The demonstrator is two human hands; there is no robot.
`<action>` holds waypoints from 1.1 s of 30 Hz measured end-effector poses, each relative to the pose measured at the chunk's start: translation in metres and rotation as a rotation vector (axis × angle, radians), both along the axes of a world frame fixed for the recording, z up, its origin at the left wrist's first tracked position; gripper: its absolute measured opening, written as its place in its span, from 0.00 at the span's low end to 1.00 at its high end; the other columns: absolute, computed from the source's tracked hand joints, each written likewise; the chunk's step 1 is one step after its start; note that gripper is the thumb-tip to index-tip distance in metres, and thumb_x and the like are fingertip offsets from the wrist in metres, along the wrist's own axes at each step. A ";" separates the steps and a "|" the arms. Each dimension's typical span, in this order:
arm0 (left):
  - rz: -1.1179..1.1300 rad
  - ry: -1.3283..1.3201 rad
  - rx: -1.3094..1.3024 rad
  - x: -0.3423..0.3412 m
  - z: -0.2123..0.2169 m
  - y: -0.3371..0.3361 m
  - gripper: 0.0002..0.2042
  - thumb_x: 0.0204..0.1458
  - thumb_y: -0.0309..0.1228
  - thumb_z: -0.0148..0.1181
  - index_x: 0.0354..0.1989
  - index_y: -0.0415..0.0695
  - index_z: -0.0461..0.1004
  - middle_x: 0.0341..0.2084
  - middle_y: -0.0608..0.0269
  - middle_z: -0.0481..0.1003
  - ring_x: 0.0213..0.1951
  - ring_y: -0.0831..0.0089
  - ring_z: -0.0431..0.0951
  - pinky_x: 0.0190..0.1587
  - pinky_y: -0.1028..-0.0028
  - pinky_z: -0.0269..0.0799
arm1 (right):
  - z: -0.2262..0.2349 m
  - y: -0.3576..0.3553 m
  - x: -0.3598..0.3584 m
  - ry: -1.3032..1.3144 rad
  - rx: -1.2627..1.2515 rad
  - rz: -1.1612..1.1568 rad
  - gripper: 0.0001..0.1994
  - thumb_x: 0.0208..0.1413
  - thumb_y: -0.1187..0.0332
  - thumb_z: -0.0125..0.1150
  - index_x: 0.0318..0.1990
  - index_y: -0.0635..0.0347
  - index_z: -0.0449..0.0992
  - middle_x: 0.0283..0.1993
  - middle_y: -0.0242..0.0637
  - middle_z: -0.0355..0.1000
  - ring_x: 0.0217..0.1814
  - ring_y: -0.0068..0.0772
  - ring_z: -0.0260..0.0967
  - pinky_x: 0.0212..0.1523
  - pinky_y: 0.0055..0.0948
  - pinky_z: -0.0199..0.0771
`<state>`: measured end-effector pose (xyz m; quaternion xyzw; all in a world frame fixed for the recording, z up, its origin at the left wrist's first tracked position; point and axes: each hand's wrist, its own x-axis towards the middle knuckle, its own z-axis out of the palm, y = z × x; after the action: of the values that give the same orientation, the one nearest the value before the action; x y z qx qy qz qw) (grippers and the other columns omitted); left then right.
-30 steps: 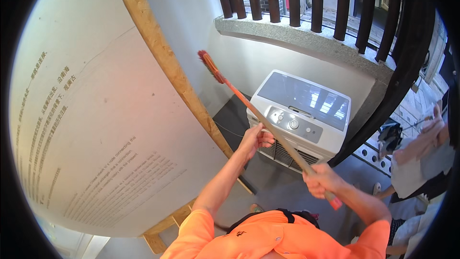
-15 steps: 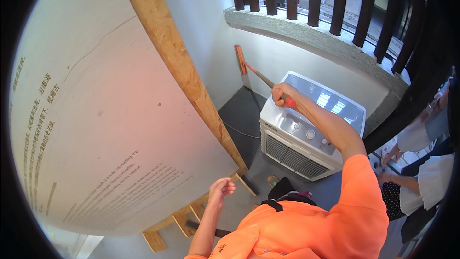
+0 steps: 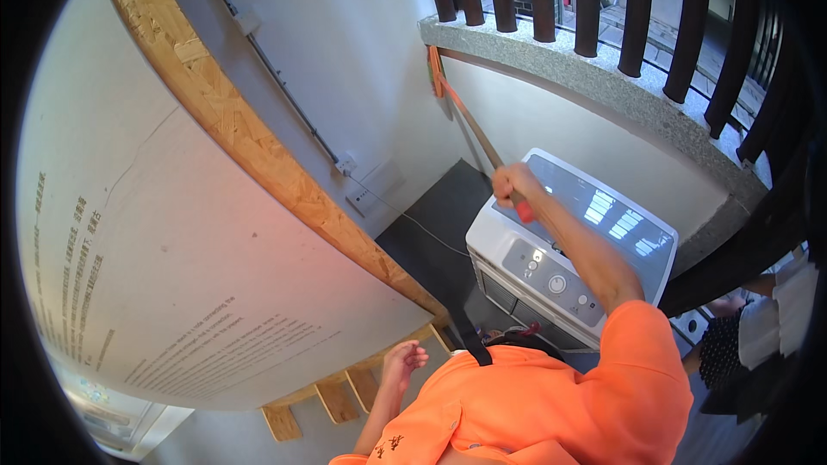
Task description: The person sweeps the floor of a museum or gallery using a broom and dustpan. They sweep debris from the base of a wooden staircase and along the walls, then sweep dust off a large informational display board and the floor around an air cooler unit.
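My right hand (image 3: 514, 182) is closed around the handle of a long-handled broom (image 3: 479, 136), near its red grip end. The broom's orange head (image 3: 436, 71) is raised against the wall corner, just under the stone ledge. Below my right hand and forearm stands a white air cooler (image 3: 551, 280) with a glossy top and round knobs. My left hand (image 3: 405, 363) hangs empty, fingers loosely curled together, beside the lower edge of a large white text panel (image 3: 181, 250).
The panel has a wooden board edge (image 3: 215, 90) and wooden feet (image 3: 336, 402). A stone ledge (image 3: 594, 65) carries dark railing bars (image 3: 587, 4). A cable (image 3: 405, 215) runs from a wall socket to the cooler. At the right, a person (image 3: 749, 336) stands close by.
The view has shifted, showing more wall at left. The broom's head has moved up the corner to the ledge, with my right hand still gripping the handle. My left hand stays low and empty.
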<state>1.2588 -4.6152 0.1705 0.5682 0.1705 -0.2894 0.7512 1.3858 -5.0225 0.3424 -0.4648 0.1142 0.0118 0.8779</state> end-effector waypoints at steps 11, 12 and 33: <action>-0.015 0.079 0.059 -0.008 -0.030 0.017 0.10 0.54 0.27 0.47 0.39 0.36 0.71 0.28 0.55 0.75 0.28 0.67 0.77 0.31 0.69 0.74 | -0.028 -0.009 -0.049 0.135 -0.132 -0.030 0.14 0.46 0.74 0.49 0.11 0.55 0.57 0.10 0.27 0.52 0.08 0.18 0.48 0.07 0.23 0.46; 0.006 0.077 0.060 -0.011 -0.037 0.022 0.10 0.54 0.27 0.47 0.39 0.36 0.71 0.27 0.55 0.75 0.28 0.67 0.77 0.30 0.69 0.74 | -0.026 -0.011 -0.045 0.111 -0.142 -0.015 0.14 0.46 0.74 0.49 0.12 0.55 0.57 0.10 0.27 0.52 0.08 0.18 0.48 0.07 0.24 0.46; 0.140 0.137 -0.117 -0.003 -0.073 0.020 0.08 0.47 0.31 0.56 0.21 0.42 0.70 0.15 0.60 0.70 0.17 0.72 0.70 0.19 0.75 0.68 | 0.068 -0.016 -0.136 0.001 -0.060 0.125 0.04 0.45 0.78 0.51 0.24 0.64 0.63 0.12 0.28 0.53 0.08 0.18 0.50 0.08 0.23 0.49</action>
<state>1.2561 -4.5955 0.0973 0.4890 0.2435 -0.2837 0.7881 1.2501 -5.0381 0.4104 -0.4972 0.0858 0.0632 0.8610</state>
